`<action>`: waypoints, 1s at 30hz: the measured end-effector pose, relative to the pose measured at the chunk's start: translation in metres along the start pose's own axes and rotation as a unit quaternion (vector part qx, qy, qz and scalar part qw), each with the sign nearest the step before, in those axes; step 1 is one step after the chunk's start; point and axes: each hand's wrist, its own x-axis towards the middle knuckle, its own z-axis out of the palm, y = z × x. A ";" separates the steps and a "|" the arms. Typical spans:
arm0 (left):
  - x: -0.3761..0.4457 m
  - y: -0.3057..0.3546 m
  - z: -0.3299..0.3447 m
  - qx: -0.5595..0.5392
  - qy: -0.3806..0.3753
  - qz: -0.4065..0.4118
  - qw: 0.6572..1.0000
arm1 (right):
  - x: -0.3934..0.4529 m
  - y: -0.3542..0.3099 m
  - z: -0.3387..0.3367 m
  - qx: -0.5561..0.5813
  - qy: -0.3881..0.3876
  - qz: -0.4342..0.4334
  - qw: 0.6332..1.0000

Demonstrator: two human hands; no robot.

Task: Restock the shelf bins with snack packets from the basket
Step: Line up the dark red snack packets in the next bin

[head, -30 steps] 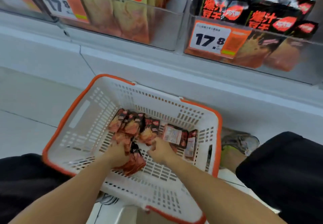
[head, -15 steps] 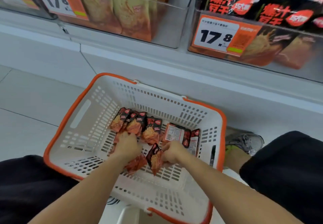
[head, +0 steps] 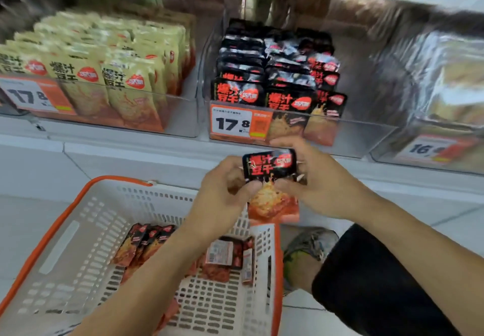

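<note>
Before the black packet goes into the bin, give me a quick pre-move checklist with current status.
1. Black packet held by both the left hand and the right hand: ok.
2. Packet matches the black packets in the middle bin: ok.
3. Open space in that bin, to the right of the stock: ok.
4. Path up from the hands to the bin unobstructed: ok.
5. More packets left in the basket: ok.
6. How many packets are in the grip: cannot tell.

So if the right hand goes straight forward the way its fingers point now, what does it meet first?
Most likely the clear front wall of the bin of black packets, near the price tag. The right hand holds a black packet below it; depth is unclear.
</note>
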 end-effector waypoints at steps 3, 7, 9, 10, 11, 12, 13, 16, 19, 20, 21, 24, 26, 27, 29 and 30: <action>0.007 0.032 0.012 0.010 0.062 0.128 0.990 | -0.018 -0.016 -0.036 0.016 0.160 -0.096 0.982; 0.035 0.036 0.011 0.252 0.103 0.251 0.929 | -0.018 -0.011 -0.086 -0.024 0.389 -0.144 0.910; 0.046 0.027 0.009 0.363 0.085 0.241 0.896 | -0.007 0.001 -0.104 -0.066 0.419 -0.102 0.900; 0.048 0.024 0.009 0.393 0.068 0.229 0.888 | 0.000 0.007 -0.110 -0.096 0.411 -0.060 0.905; 0.048 0.020 0.008 0.411 0.056 0.224 0.882 | 0.008 0.014 -0.114 -0.122 0.388 -0.007 0.914; 0.048 0.018 0.008 0.418 0.050 0.225 0.879 | 0.016 0.023 -0.117 -0.139 0.355 0.045 0.923; 0.046 0.017 0.006 0.419 0.047 0.228 0.878 | 0.025 0.030 -0.118 -0.149 0.320 0.089 0.932; 0.046 0.015 0.000 0.424 0.036 0.235 0.874 | 0.049 0.045 -0.120 -0.160 0.217 0.145 0.952; 0.041 0.017 -0.002 0.335 0.021 0.258 0.906 | 0.065 0.049 -0.121 -0.160 0.176 0.176 0.955; 0.037 0.015 -0.003 0.289 0.029 0.271 0.918 | 0.069 0.050 -0.119 -0.165 0.180 0.181 0.953; 0.031 0.012 -0.003 0.262 0.038 0.280 0.923 | 0.070 0.050 -0.117 -0.178 0.198 0.174 0.948; 0.020 -0.013 -0.008 0.234 0.018 0.205 0.950 | 0.056 0.045 -0.105 -0.209 0.340 0.045 0.916; 0.017 -0.047 -0.018 0.247 -0.004 0.098 0.964 | 0.037 0.029 -0.080 -0.180 0.408 -0.084 0.891; 0.014 -0.069 -0.025 0.270 -0.014 0.039 0.962 | 0.027 0.018 -0.062 -0.156 0.404 -0.130 0.892; 0.003 -0.115 -0.042 0.337 -0.034 -0.090 0.937 | 0.014 0.004 -0.015 -0.097 0.334 -0.181 0.920; -0.008 -0.141 -0.052 0.360 -0.051 -0.150 0.919 | 0.010 0.001 0.012 -0.062 0.273 -0.176 0.944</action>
